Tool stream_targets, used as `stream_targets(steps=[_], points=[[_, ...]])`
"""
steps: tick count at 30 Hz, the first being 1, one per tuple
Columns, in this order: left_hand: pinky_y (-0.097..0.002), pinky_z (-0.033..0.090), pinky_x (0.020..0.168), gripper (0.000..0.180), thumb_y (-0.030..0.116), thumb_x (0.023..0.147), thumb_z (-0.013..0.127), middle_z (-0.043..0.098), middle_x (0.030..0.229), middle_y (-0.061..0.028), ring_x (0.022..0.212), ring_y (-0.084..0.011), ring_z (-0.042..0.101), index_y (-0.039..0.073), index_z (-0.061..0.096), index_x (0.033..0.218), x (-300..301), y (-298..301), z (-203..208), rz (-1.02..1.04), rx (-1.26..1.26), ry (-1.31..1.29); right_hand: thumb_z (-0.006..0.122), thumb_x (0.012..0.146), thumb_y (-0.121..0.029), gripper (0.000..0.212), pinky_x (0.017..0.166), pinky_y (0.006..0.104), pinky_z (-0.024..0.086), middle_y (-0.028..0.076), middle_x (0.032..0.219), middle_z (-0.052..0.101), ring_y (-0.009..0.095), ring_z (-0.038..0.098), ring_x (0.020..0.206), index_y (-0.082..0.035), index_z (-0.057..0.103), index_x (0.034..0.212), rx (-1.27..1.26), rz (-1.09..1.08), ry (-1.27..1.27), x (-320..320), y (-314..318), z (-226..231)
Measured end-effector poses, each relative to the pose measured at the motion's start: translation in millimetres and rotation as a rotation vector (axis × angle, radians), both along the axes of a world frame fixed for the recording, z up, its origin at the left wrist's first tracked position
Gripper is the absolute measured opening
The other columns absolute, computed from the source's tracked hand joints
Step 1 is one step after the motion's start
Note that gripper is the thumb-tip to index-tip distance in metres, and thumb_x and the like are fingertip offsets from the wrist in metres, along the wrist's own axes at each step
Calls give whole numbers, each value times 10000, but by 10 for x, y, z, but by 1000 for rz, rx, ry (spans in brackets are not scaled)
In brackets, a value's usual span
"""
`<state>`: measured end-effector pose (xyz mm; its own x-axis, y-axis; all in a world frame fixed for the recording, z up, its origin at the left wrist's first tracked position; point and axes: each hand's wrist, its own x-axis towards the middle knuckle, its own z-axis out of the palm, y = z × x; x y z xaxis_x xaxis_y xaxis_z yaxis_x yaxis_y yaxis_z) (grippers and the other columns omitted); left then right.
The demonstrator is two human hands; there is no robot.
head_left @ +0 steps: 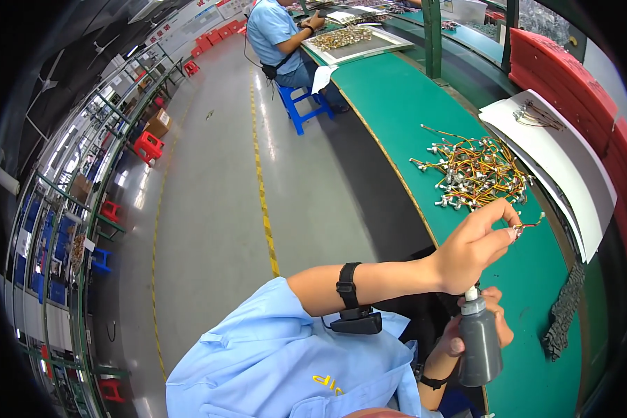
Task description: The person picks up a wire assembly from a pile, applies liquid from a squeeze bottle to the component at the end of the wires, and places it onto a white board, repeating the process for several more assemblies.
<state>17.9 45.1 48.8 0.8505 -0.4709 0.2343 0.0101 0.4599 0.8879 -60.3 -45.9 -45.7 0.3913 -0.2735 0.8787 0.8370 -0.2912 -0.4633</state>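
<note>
My left hand [467, 251] reaches over the green bench [376, 104], its thumb and fingertips pinched on a short wire harness [529, 225] with red and yellow strands and a small pale connector at its free end. Below it, my right hand [500, 322] is wrapped round a grey squeeze bottle [480, 352] with a pale nozzle. The nozzle points up, close under the left wrist. Just beyond the left hand lies a tangled pile of wire harnesses [477, 171], orange, red and dark, with whitish connectors.
White sheets [557, 153] carrying a few harnesses lean along the bench's right side, beside stacked red foam [564, 76]. A dark textured strip [564, 310] hangs near the right edge. Farther up, a co-worker [275, 35] sits on a blue stool [302, 108] by a framed tray [397, 43].
</note>
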Motion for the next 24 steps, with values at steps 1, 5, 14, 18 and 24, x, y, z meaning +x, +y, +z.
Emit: stream_targets(steps=[1, 5, 14, 18, 24], points=[[-237, 196, 426, 100, 142, 940, 447, 323, 549, 72, 463, -19, 281, 52, 426, 979, 2, 3, 14, -9, -7, -15, 667, 761, -618, 769, 689, 393, 455, 112, 876, 581, 224, 541, 697, -91, 347, 1221, 160, 71, 56, -14, 80, -38], [-229, 219, 432, 108, 137, 945, 448, 394, 571, 56, 478, -16, 320, 46, 430, 1002, 22, 19, 8, -15, 58, -85, 606, 785, -653, 749, 590, 301, 476, 136, 981, 559, 236, 560, 762, -76, 363, 1196, 538, 215, 214, -84, 233, -89], [-214, 290, 468, 144, 113, 953, 457, 545, 654, -4, 547, -16, 422, 16, 438, 1058, 117, -71, -74, -122, 265, -223, 591, 818, -610, 702, 549, 260, 477, 106, 1065, 575, 185, 592, 781, -67, 424, 1232, 1011, 432, 393, -126, 96, -84], [-212, 295, 470, 138, 102, 951, 454, 541, 641, -2, 537, -14, 421, 6, 442, 1049, 211, -110, -88, -128, 409, -428, 567, 846, -590, 674, 555, 254, 477, 107, 1077, 589, 182, 598, 768, -63, 445, 1248, 1122, 482, 463, -154, -60, -90], [-211, 286, 463, 125, 88, 946, 452, 526, 618, 1, 508, -17, 405, 2, 447, 1035, 193, -397, -66, -49, 426, -379, 557, 834, -624, 717, 548, 255, 475, 137, 1043, 608, 189, 602, 740, -51, 432, 1246, 1003, 341, 473, -182, -191, -96]])
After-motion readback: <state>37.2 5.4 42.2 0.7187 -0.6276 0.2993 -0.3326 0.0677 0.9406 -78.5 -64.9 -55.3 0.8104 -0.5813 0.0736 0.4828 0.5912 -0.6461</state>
